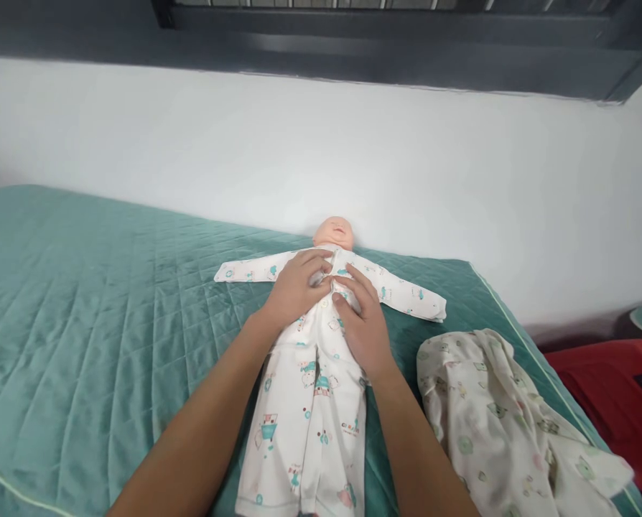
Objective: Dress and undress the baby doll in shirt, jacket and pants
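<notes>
A baby doll (334, 232) lies on its back on a teal quilted bed cover (95, 301), head toward the wall. It wears a white printed sleepsuit (310, 402) with sleeves spread out. My left hand (296, 287) rests on the doll's chest, fingers curled and pinching the front of the suit near the collar. My right hand (361, 323) lies on the other side of the chest, its fingertips pressed on the suit's front opening beside the left hand.
A second crumpled printed garment (493, 409) lies on the bed to the right of the doll. A white wall (407, 179) runs behind the bed under a dark window frame. A red object (612, 395) sits past the bed's right edge.
</notes>
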A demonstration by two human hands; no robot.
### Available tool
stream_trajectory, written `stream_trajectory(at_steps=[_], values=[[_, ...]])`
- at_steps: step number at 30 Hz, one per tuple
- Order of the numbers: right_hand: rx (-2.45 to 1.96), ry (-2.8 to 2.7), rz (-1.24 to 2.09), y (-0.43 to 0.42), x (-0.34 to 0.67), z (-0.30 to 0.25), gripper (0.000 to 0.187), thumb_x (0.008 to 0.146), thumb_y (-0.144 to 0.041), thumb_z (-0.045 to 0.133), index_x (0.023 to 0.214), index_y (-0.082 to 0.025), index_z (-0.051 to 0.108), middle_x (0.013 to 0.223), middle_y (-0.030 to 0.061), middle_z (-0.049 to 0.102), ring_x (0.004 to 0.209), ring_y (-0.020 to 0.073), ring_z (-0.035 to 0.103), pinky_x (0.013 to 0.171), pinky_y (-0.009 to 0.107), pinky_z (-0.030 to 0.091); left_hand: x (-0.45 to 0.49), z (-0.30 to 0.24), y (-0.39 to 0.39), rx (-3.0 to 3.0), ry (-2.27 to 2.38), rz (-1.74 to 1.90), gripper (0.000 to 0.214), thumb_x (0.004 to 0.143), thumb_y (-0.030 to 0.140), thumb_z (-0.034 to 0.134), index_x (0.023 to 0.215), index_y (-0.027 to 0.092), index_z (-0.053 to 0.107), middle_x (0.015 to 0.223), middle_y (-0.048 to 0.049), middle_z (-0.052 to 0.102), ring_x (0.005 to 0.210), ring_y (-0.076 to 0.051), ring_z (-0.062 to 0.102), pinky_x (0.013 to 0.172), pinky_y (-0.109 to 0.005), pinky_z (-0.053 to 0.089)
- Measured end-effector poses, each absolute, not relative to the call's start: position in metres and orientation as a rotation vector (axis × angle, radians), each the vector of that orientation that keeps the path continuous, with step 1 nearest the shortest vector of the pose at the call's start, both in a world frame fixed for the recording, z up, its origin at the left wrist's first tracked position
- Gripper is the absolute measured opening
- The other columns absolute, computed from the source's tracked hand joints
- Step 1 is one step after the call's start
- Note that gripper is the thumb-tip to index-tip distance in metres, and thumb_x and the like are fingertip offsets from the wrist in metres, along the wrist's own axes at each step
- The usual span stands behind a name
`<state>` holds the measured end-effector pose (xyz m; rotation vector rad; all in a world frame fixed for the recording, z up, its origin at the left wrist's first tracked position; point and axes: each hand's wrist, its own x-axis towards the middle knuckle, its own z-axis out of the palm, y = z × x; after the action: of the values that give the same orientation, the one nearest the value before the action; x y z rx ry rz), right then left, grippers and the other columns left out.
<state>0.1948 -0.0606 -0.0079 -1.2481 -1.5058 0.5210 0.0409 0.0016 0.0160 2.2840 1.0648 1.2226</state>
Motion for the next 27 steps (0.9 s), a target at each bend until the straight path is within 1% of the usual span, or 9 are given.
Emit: stream_trajectory(at_steps=[3,6,8,10,15,17,21,27], values=[[-1.202,-1.39,0.591,-0.062,0.196,-0.006,0.023,0.089,-0.031,0.061,0.11,-0.032,0.071,0.145,-0.0004,0.056,0.139,0.0235,0.046,0.118,0.048,0.033,0.04,0.017,-0.005,2.351,1.03,1.199,0.01,0.091,0.023,0.055,0.091,0.024,0.065,0.133,-0.0049,0.064,0.127,-0.022,0.055,0.112,-0.043,0.04],[-1.148,-1.307,0.654,-0.065,0.198,-0.002,0.014,0.089,-0.03,0.062,0.099,-0.029,0.072,0.139,0.0007,0.061,0.135,0.0232,0.05,0.117,0.047,0.036,0.034,0.017,-0.013,2.247,1.048,1.17,0.017,0.095,0.026,0.051,0.091,0.024,0.067,0.137,-0.005,0.062,0.131,-0.022,0.052,0.114,-0.044,0.037],[-1.134,-1.299,0.689,-0.068,0.2,0.001,0.011,0.089,-0.031,0.062,0.091,-0.028,0.073,0.138,0.0016,0.062,0.134,0.0241,0.051,0.115,0.046,0.038,0.029,0.017,-0.019,2.129,1.056,1.144,0.019,0.096,0.03,0.051,0.089,0.023,0.068,0.141,-0.0053,0.059,0.136,-0.022,0.048,0.117,-0.045,0.034],[-1.133,-1.343,0.705,-0.071,0.2,0.002,0.012,0.089,-0.033,0.063,0.087,-0.028,0.073,0.139,0.0016,0.061,0.135,0.0251,0.05,0.114,0.047,0.039,0.021,0.017,-0.024,2.057,1.014,1.079,0.021,0.096,0.034,0.052,0.089,0.024,0.069,0.147,-0.0044,0.054,0.142,-0.023,0.042,0.121,-0.046,0.029],[-1.136,-1.544,0.58,-0.073,0.197,0.001,0.006,0.086,-0.031,0.068,0.083,-0.03,0.073,0.14,0.0,0.06,0.14,0.0257,0.043,0.119,0.052,0.029,0.002,0.015,-0.024,2.065,0.817,0.899,0.02,0.095,0.038,0.057,0.099,0.027,0.073,0.159,0.0005,0.041,0.153,-0.022,0.024,0.127,-0.046,0.018],[-1.148,-1.566,0.541,-0.072,0.196,0.0,0.005,0.086,-0.03,0.069,0.083,-0.03,0.073,0.141,0.0,0.06,0.14,0.0256,0.043,0.119,0.052,0.029,-0.003,0.014,-0.02,2.065,0.769,0.851,0.02,0.094,0.039,0.058,0.103,0.029,0.073,0.161,0.0021,0.038,0.155,-0.022,0.019,0.127,-0.047,0.016],[-1.171,-1.558,0.482,-0.071,0.195,-0.001,0.005,0.084,-0.028,0.07,0.081,-0.029,0.074,0.137,0.001,0.062,0.136,0.0256,0.047,0.117,0.05,0.033,-0.006,0.014,-0.016,2.044,0.754,0.82,0.021,0.093,0.041,0.06,0.105,0.03,0.074,0.162,0.0028,0.036,0.155,-0.023,0.016,0.127,-0.048,0.016],[-1.199,-1.547,0.475,-0.071,0.192,-0.001,0.006,0.082,-0.027,0.07,0.079,-0.029,0.074,0.136,0.0004,0.062,0.135,0.0268,0.048,0.116,0.05,0.032,-0.005,0.017,-0.018,2.025,0.752,0.818,0.022,0.091,0.043,0.063,0.103,0.03,0.076,0.16,0.0027,0.038,0.155,-0.024,0.018,0.128,-0.048,0.016]])
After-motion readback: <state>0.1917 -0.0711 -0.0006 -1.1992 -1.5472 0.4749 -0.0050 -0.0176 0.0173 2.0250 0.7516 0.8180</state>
